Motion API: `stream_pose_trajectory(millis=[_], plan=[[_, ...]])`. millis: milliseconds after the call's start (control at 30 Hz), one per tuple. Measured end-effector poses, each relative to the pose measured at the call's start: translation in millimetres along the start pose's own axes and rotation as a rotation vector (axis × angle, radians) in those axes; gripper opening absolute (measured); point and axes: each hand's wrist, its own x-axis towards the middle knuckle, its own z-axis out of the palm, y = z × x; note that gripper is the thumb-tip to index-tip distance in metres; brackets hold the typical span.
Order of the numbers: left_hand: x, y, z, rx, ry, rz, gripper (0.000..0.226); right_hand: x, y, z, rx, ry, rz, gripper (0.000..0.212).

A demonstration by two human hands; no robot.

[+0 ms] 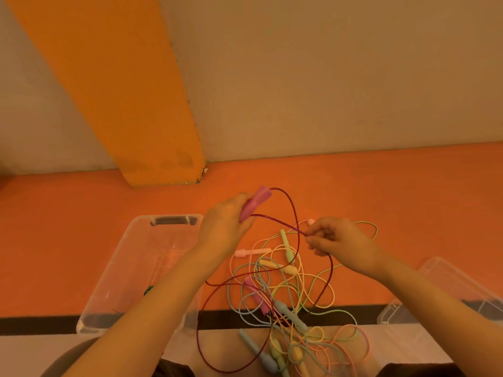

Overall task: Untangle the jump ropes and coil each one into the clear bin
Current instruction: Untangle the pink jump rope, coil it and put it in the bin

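Observation:
My left hand (227, 223) grips a pink-purple handle (254, 204) of a jump rope, raised above the orange floor. Its dark red cord (295, 213) loops from the handle's top and runs across to my right hand (336, 242), which pinches the cord. The cord then hangs down in a big loop toward me. The rope's other purple handle (257, 296) lies in the tangled pile of pastel jump ropes (285, 284), which has yellow, pink, green and blue cords and handles. The clear bin (128, 257) stands to the left under my left forearm.
A clear lid (446, 289) lies at the right edge. An orange pillar (152, 137) meets the floor behind the bin. A black strip (40, 323) crosses the floor near me. A small dark green thing (148, 290) shows by the bin's near side.

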Motion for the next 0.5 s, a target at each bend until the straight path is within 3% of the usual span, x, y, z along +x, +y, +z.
stream_pose_trajectory(millis=[167, 333, 500], plan=[[-2, -4, -6, 0.044, 0.034, -0.024, 0.044, -6, 12, -7, 0.054, -0.121, 0.038, 0.004], [4, -7, -9, 0.008, 0.077, -0.058, 0.044, -7, 16, -4, 0.067, -0.261, 0.066, 0.016], [4, -8, -5, 0.085, 0.003, -0.054, 0.046, -8, 10, -6, 0.064, -0.168, 0.012, 0.014]])
